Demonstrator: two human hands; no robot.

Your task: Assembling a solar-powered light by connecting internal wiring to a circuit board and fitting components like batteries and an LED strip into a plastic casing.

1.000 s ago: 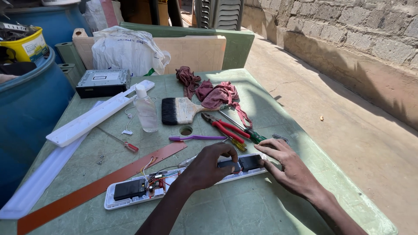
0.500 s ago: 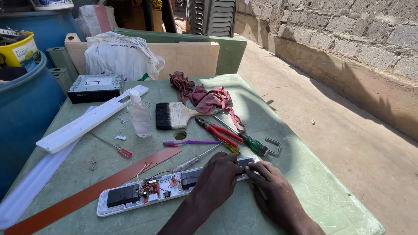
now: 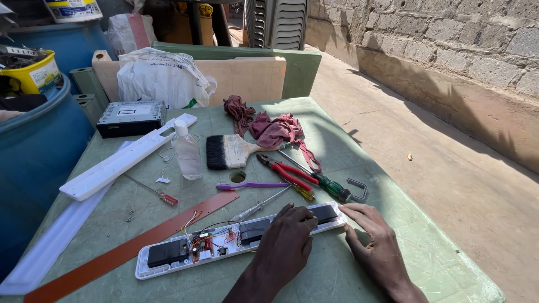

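A long white opened housing (image 3: 168, 265) lies across the near part of the green table (image 3: 359, 140), showing black blocks, coloured wires and a small circuit board. My left hand (image 3: 285, 242) rests on top of its middle, fingers curled over a black block. My right hand (image 3: 376, 247) lies flat at the housing's right end, fingertips touching its edge. Just beyond the housing lie a clear-handled screwdriver (image 3: 255, 207), a purple toothbrush (image 3: 250, 186), red pliers (image 3: 286, 171) and a green-handled screwdriver (image 3: 328, 185).
Farther back are a paintbrush (image 3: 230, 151), a clear bottle (image 3: 186, 152), red rags (image 3: 275, 130), a black car-stereo box (image 3: 132, 118), a white plastic cover (image 3: 123, 160) and an orange strip (image 3: 129, 249). Blue barrels (image 3: 33, 151) stand at the left; a stone wall (image 3: 449, 50) runs on the right.
The view has tilted and shifted. My right hand has flattened out at the housing's right end, and my left hand stays on its middle.
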